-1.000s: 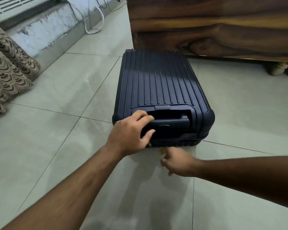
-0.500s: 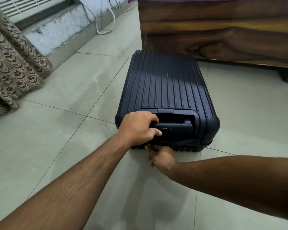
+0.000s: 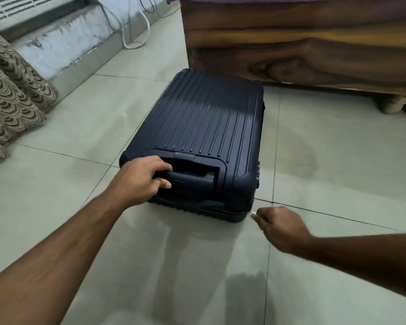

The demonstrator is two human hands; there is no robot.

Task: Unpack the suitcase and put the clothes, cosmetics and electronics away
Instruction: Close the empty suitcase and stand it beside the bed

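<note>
I am kneeling over a dark navy hard-shell suitcase (image 3: 204, 137) that is lying flat on the tiled floor (image 3: 80, 137), its ribbed shell facing up and its far end sitting close to the wooden bed frame (image 3: 302, 43). The lid is lying closed on the lower half.

My left hand (image 3: 136, 181) is gripping the suitcase's recessed handle (image 3: 192, 178) at the near end; my fingers (image 3: 159, 164) are curling over the top of it and my thumb is pressing against its front. My right hand (image 3: 279, 225) is hovering just off the near right corner of the case, low to the floor, with its fingers curling in and pinching a small metal zipper pull (image 3: 253, 212) beside the zip seam that is running along the near edge.

A patterned curtain (image 3: 12, 109) is hanging at the left edge of the floor, and a white cable (image 3: 136, 36) is looping down by the wall at the far side. Under the bed frame on the right something pale is showing, too dim to name.
</note>
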